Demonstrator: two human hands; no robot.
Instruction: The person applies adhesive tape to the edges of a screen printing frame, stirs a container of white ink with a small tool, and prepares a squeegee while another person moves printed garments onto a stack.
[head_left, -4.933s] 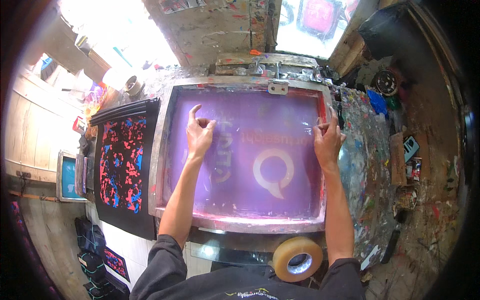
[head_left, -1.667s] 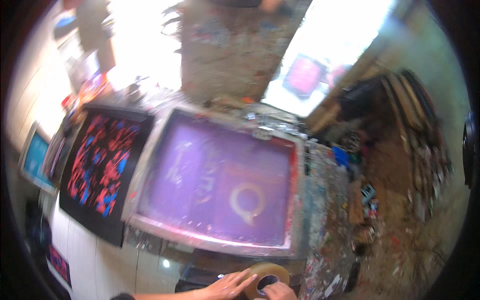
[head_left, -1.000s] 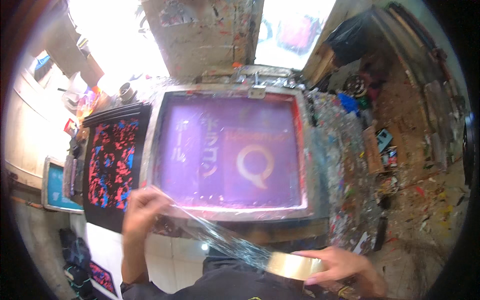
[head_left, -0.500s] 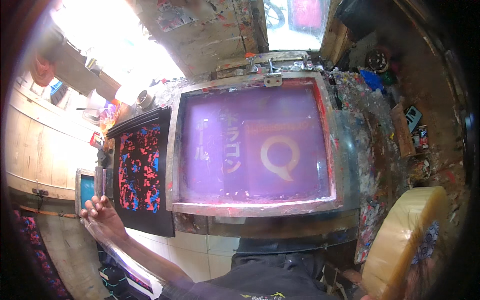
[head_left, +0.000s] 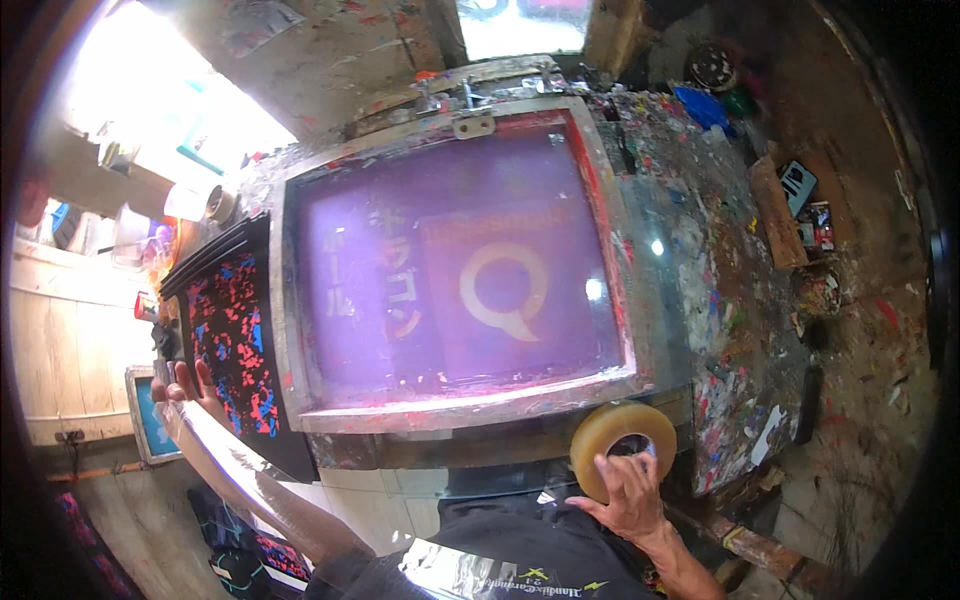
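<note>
Tape roll (head_left: 622, 445) now lower and nearer the frame, right hand (head_left: 628, 497) grip holding it, left hand (head_left: 185, 388) pinching the tape strip (head_left: 270, 490).

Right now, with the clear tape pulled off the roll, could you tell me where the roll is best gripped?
Hold the tape roll through its open core, coming from the near, lower side, as the right hand does. It stands on edge with the hole facing the person, so the fingers can hook inside. The left hand holds the far end of the clear strip.
</note>
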